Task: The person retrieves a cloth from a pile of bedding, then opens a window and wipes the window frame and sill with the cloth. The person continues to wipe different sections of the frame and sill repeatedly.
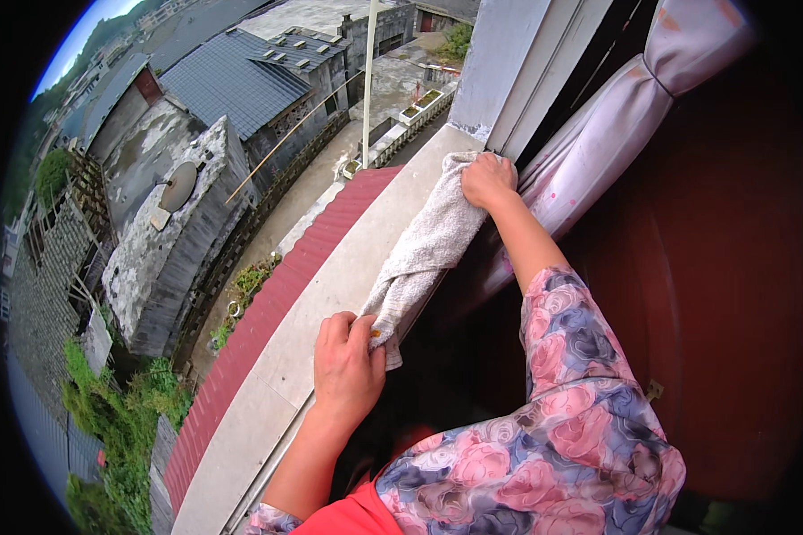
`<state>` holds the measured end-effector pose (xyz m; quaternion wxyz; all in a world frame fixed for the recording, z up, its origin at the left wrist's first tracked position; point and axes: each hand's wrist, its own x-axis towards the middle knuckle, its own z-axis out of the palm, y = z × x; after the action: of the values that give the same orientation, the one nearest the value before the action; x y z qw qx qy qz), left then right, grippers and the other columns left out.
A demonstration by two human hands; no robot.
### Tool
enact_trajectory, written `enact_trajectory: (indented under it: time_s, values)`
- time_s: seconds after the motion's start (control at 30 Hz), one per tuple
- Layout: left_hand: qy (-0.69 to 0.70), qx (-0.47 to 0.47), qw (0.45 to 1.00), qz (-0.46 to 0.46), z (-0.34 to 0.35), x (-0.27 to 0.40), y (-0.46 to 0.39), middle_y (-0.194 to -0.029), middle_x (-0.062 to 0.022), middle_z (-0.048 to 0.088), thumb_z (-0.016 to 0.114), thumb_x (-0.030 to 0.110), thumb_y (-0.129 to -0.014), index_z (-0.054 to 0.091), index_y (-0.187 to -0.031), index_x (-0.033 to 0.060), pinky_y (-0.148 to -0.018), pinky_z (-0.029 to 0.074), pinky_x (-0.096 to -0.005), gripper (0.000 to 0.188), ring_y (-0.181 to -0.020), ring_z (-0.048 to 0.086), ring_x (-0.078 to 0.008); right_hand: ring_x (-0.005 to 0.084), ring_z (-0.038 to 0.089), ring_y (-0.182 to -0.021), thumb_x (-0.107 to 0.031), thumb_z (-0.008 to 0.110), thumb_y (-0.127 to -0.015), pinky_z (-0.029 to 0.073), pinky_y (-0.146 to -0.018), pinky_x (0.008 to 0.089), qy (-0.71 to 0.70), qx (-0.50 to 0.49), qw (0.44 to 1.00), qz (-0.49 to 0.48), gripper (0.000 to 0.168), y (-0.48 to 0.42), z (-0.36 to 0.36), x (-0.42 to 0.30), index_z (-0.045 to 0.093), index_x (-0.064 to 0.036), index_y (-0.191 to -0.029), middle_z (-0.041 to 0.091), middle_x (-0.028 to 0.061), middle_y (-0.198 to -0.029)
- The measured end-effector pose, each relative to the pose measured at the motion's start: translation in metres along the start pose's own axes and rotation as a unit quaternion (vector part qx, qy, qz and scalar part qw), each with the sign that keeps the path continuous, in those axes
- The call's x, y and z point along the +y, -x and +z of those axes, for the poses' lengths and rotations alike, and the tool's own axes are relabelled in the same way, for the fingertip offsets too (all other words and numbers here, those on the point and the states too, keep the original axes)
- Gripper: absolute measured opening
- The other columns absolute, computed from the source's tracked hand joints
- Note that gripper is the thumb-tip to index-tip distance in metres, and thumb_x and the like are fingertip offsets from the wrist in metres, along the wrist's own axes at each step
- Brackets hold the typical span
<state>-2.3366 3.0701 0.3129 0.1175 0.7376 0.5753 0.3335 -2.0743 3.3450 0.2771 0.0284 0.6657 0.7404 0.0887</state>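
A pale terry cloth, folded and partly twisted, lies lengthwise along the window track and the inner edge of the light stone sill. My left hand grips its near end, where a small orange mark shows. At the far end, beside the foot of the white window frame, my right hand holds the cloth in bent fingers. The cloth hides part of the track beneath it.
A tied pale pink curtain hangs at the right of the frame, close to my right forearm. Beyond the sill's outer edge runs a red corrugated awning. Further below are tiled roofs, a satellite dish and plants.
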Motion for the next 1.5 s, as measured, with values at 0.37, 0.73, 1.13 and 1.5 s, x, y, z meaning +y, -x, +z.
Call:
enact_trajectory:
  time_s: [0.37, 0.73, 1.13, 1.5]
  values:
    - [0.007, 0.115, 0.985, -0.13, -0.035, -0.016, 0.076, -0.097, -0.0153, 0.054, 0.063, -0.003, -0.067, 0.062, -0.096, 0.0013, -0.074, 0.046, -0.0365, 0.029, -0.089, 0.054, -0.0302, 0.0299, 0.047, -0.108, -0.037, 0.04, -0.095, 0.031, -0.098, 0.0418, -0.019, 0.019, 0.996, -0.086, 0.049, 0.098, 0.014, -0.086, 0.067, 0.004, -0.096, 0.061, 0.0179, -0.105]
    - [0.036, 0.281, 0.948, -0.143, -0.097, -0.014, 0.203, -0.105, -0.0132, 0.051, 0.061, 0.004, -0.077, 0.058, -0.103, -0.0011, -0.081, 0.043, -0.0316, 0.027, -0.095, 0.054, -0.0249, 0.0294, 0.05, -0.094, -0.045, 0.054, -0.085, 0.035, -0.091, 0.0421, -0.115, 0.099, 0.942, -0.3, 0.053, 0.327, -0.007, -0.27, 0.066, 0.006, -0.086, 0.062, 0.0161, -0.088]
    - [0.245, 0.483, 0.816, -0.204, -0.1, -0.021, 0.178, -0.113, -0.0088, 0.055, 0.048, 0.019, -0.096, 0.051, -0.118, -0.0009, -0.091, 0.043, -0.0335, 0.03, -0.103, 0.054, -0.0192, 0.0305, 0.046, -0.108, -0.031, 0.079, -0.064, 0.04, -0.09, 0.0397, -0.445, 0.052, 0.869, -0.212, 0.065, 0.295, 0.021, -0.164, 0.047, -0.01, -0.117, 0.045, 0.013, -0.119]
    - [0.239, 0.531, 0.784, -0.218, -0.109, -0.019, 0.152, -0.111, -0.0116, 0.059, 0.045, 0.021, -0.098, 0.047, -0.129, 0.0037, -0.068, 0.054, -0.0273, 0.035, -0.09, 0.062, -0.0185, 0.0205, 0.066, -0.056, -0.014, 0.057, -0.083, 0.051, -0.053, 0.0333, -0.67, -0.2, 0.715, 0.023, 0.017, 0.29, 0.045, -0.148, 0.057, 0.003, -0.082, 0.063, 0.0152, -0.061]
